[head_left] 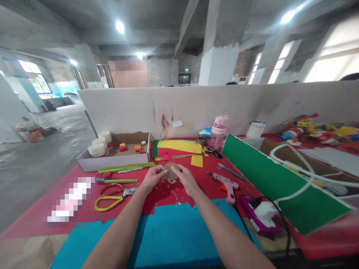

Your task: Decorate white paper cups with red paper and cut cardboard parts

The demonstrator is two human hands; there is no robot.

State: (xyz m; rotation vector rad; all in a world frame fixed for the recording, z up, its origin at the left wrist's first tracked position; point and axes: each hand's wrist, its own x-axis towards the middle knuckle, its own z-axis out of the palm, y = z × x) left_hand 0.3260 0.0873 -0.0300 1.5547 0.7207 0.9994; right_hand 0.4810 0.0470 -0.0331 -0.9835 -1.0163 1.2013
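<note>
Both hands meet at the middle of the red table covering, holding a small round piece of brown cardboard (171, 172) between them. My left hand (153, 177) pinches its left edge with thumb and fingers. On the right edge, my right hand (183, 178) grips with the thumb lying over the top. A small pale part shows just under the disc, too little of it to name. Small paper scraps (175, 196) are scattered below the hands. To the left lie yellow-and-red-handled scissors (116, 196); a pink glue gun (226, 185) rests to the right.
A white box (112, 163) with paper cups (98, 149) and small coloured rolls stands left. Coloured paper (179, 145) lies behind the hands, near a pink bottle (218, 134). At right are a green-sided box (269, 183) and a purple power strip (259, 218) with cords. Blue sheeting (179, 235) covers the front.
</note>
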